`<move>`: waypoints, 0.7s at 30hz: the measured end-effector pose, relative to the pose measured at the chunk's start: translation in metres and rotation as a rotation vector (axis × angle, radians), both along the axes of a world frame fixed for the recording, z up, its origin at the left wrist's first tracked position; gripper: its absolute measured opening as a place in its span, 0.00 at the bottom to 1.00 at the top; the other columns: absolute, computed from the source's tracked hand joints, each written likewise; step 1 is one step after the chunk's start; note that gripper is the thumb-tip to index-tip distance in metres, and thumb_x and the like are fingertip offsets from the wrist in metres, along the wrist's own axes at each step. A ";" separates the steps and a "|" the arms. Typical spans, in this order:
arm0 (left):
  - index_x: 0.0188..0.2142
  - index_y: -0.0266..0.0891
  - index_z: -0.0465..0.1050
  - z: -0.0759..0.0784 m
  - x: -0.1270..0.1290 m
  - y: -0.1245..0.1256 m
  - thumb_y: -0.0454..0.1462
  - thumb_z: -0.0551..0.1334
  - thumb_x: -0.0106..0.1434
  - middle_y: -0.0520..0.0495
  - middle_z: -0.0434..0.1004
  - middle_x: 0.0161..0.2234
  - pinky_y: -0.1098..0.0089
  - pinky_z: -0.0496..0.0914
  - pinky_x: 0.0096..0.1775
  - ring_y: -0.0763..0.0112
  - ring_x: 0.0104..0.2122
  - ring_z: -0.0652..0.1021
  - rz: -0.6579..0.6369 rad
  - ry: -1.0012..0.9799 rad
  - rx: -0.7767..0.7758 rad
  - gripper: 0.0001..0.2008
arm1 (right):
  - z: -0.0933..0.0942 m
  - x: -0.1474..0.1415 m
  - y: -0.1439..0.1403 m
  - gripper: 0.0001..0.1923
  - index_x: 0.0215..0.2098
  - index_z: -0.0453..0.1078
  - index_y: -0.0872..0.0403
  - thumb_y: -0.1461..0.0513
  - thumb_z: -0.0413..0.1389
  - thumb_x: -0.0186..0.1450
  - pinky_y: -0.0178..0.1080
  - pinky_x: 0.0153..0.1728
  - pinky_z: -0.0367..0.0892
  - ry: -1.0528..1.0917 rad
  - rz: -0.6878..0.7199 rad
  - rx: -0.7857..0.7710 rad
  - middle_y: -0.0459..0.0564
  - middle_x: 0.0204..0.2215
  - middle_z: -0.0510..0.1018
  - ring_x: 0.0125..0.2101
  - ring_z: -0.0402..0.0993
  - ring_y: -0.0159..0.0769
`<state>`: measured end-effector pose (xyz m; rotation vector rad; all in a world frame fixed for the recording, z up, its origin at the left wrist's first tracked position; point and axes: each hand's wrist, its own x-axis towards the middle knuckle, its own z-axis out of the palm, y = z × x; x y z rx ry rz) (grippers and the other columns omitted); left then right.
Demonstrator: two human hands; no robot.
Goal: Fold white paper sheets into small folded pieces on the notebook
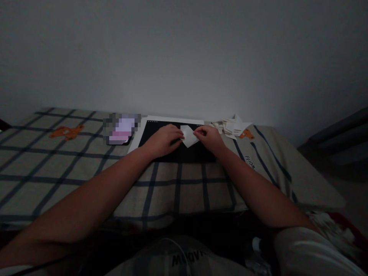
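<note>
A small piece of folded white paper lies over a black pad, between my two hands. From the left, my left hand meets the paper's edge, its fingers bent together and gripping that side. My right hand pinches the paper's right corner between thumb and fingertips. Where the fingers cover the paper, its edges are hidden. Below the pad's left and far edges, white sheets stick out.
A phone with a lit, partly blurred screen lies to the left. A heap of folded white papers is at the right. The checked cloth covers the table, which meets a pale wall. A clear bottle is low at right.
</note>
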<state>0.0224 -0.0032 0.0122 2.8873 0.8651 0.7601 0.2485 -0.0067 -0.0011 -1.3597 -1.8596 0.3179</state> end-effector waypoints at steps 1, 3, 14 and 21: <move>0.48 0.39 0.75 0.000 0.001 -0.001 0.37 0.56 0.66 0.43 0.77 0.49 0.60 0.62 0.54 0.62 0.52 0.72 -0.050 0.079 0.021 0.14 | -0.001 0.001 0.001 0.04 0.28 0.74 0.54 0.64 0.57 0.59 0.39 0.32 0.62 -0.031 0.009 0.019 0.48 0.25 0.76 0.27 0.67 0.34; 0.52 0.40 0.73 -0.002 0.003 -0.001 0.38 0.56 0.67 0.43 0.76 0.52 0.59 0.59 0.55 0.60 0.55 0.70 -0.052 0.208 0.038 0.16 | -0.002 0.003 0.003 0.05 0.28 0.74 0.54 0.65 0.56 0.60 0.40 0.34 0.62 -0.084 0.022 0.058 0.49 0.26 0.76 0.28 0.68 0.35; 0.58 0.43 0.68 -0.009 0.001 -0.002 0.49 0.55 0.67 0.43 0.71 0.57 0.60 0.55 0.56 0.59 0.57 0.69 -0.025 0.325 -0.008 0.23 | -0.007 0.009 0.006 0.09 0.31 0.74 0.53 0.65 0.52 0.63 0.45 0.41 0.62 -0.331 0.028 0.208 0.53 0.32 0.77 0.36 0.69 0.42; 0.61 0.45 0.65 -0.011 0.001 -0.008 0.58 0.52 0.64 0.40 0.64 0.62 0.57 0.49 0.59 0.55 0.60 0.65 0.006 0.412 0.010 0.32 | -0.002 0.010 0.004 0.08 0.32 0.71 0.53 0.65 0.51 0.63 0.45 0.43 0.61 -0.454 0.086 0.265 0.55 0.34 0.74 0.39 0.66 0.43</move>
